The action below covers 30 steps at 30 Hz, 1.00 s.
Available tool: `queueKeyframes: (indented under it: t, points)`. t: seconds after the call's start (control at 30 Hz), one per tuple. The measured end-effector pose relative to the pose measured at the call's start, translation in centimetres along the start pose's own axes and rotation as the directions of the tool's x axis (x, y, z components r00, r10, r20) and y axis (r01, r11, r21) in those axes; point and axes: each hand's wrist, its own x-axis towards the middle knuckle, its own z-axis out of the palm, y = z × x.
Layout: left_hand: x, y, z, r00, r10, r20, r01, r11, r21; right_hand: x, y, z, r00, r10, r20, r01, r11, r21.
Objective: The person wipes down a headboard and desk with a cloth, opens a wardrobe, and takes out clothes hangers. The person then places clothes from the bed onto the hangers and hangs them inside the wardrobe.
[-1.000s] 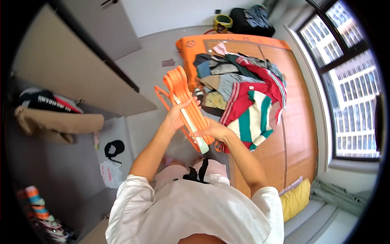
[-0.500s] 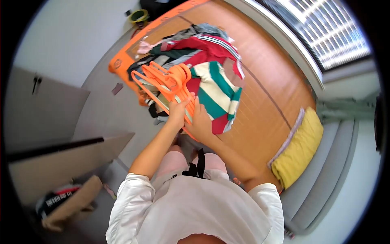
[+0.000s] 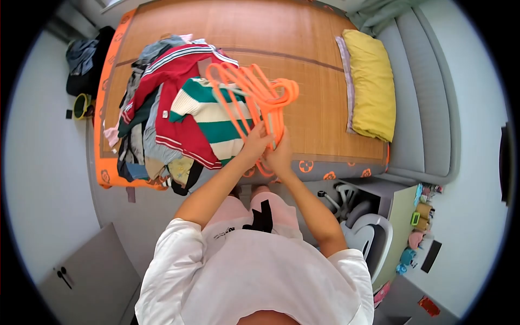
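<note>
A bunch of orange clothes hangers (image 3: 281, 89) is held up in front of me, over the near edge of the bed. My left hand (image 3: 257, 145) is closed around the hangers' left side. On their right side my right hand (image 3: 280, 157) grips the same bunch, close beside the left. Behind the hangers lies a green and cream striped sweater (image 3: 214, 119), partly covered by them in view. It rests on a red jacket (image 3: 176, 92) with white striped trim. More heaped clothes (image 3: 135, 141) lie to the left of these.
The bed (image 3: 317, 81) has a brown mat and orange edging. A yellow folded quilt (image 3: 371, 84) lies by the grey headboard (image 3: 425, 92). To the right of my legs stand a white and grey chair (image 3: 374, 233) and a desk (image 3: 398, 206). A cabinet (image 3: 92, 276) is at lower left.
My view has swung to the right, so the bed now lies straight ahead and the desk and chair have come into sight. Both hands still hold the hangers.
</note>
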Motion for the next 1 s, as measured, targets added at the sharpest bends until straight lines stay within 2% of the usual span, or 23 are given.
queueKeyframes:
  t: [0.03,0.1,0.13,0.23,0.3,0.33,0.4,0.43,0.5,0.53,0.57,0.6,0.63,0.7,0.73,0.77,0.8,0.83,0.9,0.97,1.0]
  points:
    - [0.8,-0.9,0.5,1.000,-0.012,0.009,0.012,1.000,0.004,0.9,1.6,-0.3,1.000,0.014,-0.008,-0.014,1.000,-0.001]
    - [2.5,-2.9,1.0,0.995,-0.068,0.067,0.060,0.991,0.119,2.9,5.1,-0.2,0.975,0.220,-0.044,-0.202,0.945,0.259]
    - [3.1,-3.4,1.1,0.987,-0.111,0.114,0.095,0.986,0.140,4.2,7.0,-0.3,0.972,0.232,-0.044,-0.213,0.941,0.263]
    - [5.4,-6.1,1.4,0.982,-0.146,0.120,0.126,0.980,0.156,7.4,11.4,-0.8,0.950,0.312,0.027,-0.298,0.873,0.387]
    - [7.0,-7.6,1.0,0.977,-0.186,0.103,0.161,0.963,0.216,8.9,13.7,-0.7,0.871,0.486,0.076,-0.472,0.783,0.405]
    - [7.8,-8.5,0.8,0.978,-0.193,0.079,0.169,0.955,0.242,9.5,14.8,-0.7,0.865,0.494,0.084,-0.483,0.775,0.408]
    - [9.6,-10.2,0.1,0.977,-0.211,0.039,0.194,0.945,0.264,10.1,17.0,-0.2,0.770,0.604,0.206,-0.617,0.620,0.485]
    - [10.4,-10.9,-0.4,0.978,-0.208,0.004,0.198,0.936,0.292,10.4,18.9,0.1,0.759,0.612,0.222,-0.632,0.609,0.479]
    - [11.0,-12.0,-1.0,0.974,-0.221,-0.056,0.228,0.923,0.310,10.2,22.8,0.5,0.761,0.610,0.222,-0.649,0.719,0.247]
    - [11.2,-11.8,-1.3,0.963,-0.242,-0.121,0.270,0.903,0.334,9.6,24.4,1.2,0.751,0.615,0.242,-0.660,0.712,0.240]
    - [11.4,-11.5,-1.5,0.949,-0.255,-0.183,0.306,0.882,0.358,9.2,25.7,1.9,0.792,0.601,0.108,-0.611,0.785,0.105]
    - [11.5,-11.9,-2.1,0.931,-0.282,-0.232,0.344,0.890,0.301,9.2,26.3,2.2,0.832,0.554,-0.023,-0.555,0.831,-0.040]
    - [11.5,-12.2,-2.9,0.928,-0.280,-0.245,0.346,0.890,0.296,9.3,26.8,2.3,0.834,0.551,-0.010,-0.551,0.833,-0.041]
    - [11.4,-12.9,-5.0,0.912,-0.215,-0.348,0.322,0.903,0.286,9.8,27.3,2.5,0.860,0.508,-0.053,-0.510,0.850,-0.134]
    - [11.3,-13.3,-6.1,0.887,-0.134,-0.442,0.254,0.941,0.225,10.3,26.5,2.4,0.865,0.500,-0.039,-0.501,0.855,-0.133]
    - [11.2,-13.5,-7.7,0.881,-0.126,-0.455,0.250,0.942,0.223,10.9,25.7,2.4,0.885,0.466,-0.015,-0.465,0.880,-0.102]
    - [11.0,-13.6,-9.8,0.840,-0.008,-0.543,0.250,0.893,0.374,11.5,24.4,2.4,0.902,0.431,0.007,-0.429,0.901,-0.068]
    - [10.7,-12.7,-11.7,0.788,0.121,-0.603,0.267,0.816,0.513,12.2,23.0,2.5,0.905,0.425,0.017,-0.424,0.904,-0.064]
    - [10.0,-10.1,-15.9,0.709,0.337,-0.620,0.385,0.551,0.741,13.2,20.2,2.9,0.912,0.378,0.157,-0.370,0.926,-0.075]
    - [9.1,-7.2,-19.2,0.596,0.568,-0.567,0.443,0.357,0.823,13.5,17.9,4.3,0.915,0.350,0.201,-0.343,0.937,-0.067]
    - [8.8,-5.6,-20.3,0.552,0.597,-0.582,0.493,0.330,0.805,13.4,17.0,5.0,0.916,0.324,0.236,-0.319,0.946,-0.060]
